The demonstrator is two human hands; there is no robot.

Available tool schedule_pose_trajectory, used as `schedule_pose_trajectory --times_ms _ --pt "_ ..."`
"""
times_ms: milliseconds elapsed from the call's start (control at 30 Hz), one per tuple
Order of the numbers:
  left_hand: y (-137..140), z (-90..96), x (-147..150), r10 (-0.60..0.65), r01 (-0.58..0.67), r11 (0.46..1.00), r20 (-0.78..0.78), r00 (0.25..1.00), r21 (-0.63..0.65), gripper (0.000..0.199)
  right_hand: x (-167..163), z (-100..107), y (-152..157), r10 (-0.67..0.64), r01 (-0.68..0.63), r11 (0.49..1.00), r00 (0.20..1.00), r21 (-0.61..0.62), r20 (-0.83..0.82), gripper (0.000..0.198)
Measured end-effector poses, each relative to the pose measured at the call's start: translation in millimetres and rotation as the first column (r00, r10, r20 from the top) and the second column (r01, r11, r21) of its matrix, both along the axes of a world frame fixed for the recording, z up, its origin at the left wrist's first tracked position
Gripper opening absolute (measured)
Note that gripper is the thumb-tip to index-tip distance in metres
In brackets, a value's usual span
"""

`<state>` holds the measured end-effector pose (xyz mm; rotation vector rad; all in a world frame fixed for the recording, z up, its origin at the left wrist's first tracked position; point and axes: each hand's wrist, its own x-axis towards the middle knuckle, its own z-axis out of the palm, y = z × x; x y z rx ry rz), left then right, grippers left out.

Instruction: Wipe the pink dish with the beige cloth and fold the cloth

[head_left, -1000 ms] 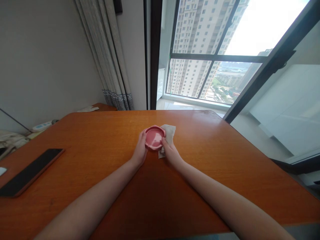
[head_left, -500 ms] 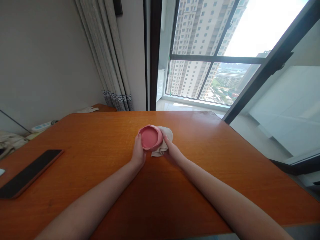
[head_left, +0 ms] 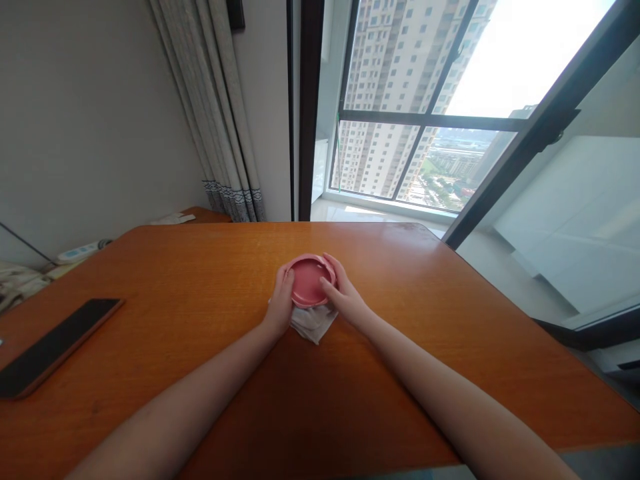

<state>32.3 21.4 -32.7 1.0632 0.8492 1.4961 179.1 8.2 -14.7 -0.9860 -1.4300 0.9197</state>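
pink dish (head_left: 307, 283) in mid-view, over the wooden table (head_left: 425, 320), open face turned up and toward the head camera. held between both hands: left hand (head_left: 281, 300) gripping the left side, thumb at the rim; right hand (head_left: 347, 295) gripping the right side, thumb reaching in past the rim, fingers round the outside. hands apart from each other, with only the dish bridging the gap. pale cloth (head_left: 314, 325) beneath the dish, folded, one corner hanging on the near side, perhaps another scrap just left of the left hand. probably pressed to the underside by hidden fingers, but cannot tell by whose, left or right. cannot tell either whether touching the tabletop or lifted just clear of it.

as for progress: under way, to judge by the grip, and not finished. done already: dish in both hands, cloth brought up against it. not yet done: dish not released, cloth not laid aside. inside smooth and glossy, without any visible mark at this size; underside and most of the outer wall out of sight, hence no telling how much gone over and how much left. far to the left, dark flat slab (head_left: 57, 350) lying on the tabletop, well apart from both hands, seemingly without part in the work.
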Motion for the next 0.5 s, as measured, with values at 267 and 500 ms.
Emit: schedule_pose_trajectory --times_ms 267,500 --pt "6.7 -2.7 -0.3 -0.371 0.374 0.907 0.055 0.927 -0.193 0.057 39.5 -10.2 35.9 -0.306 0.271 0.949 0.918 -0.163 -0.252 0.036" --pt "10.1 1.0 -7.9 -0.365 0.373 0.901 0.077 0.928 -0.222 0.039 38.5 -5.6 34.7 -0.292 0.237 0.949 0.907 -0.207 -0.305 0.033"
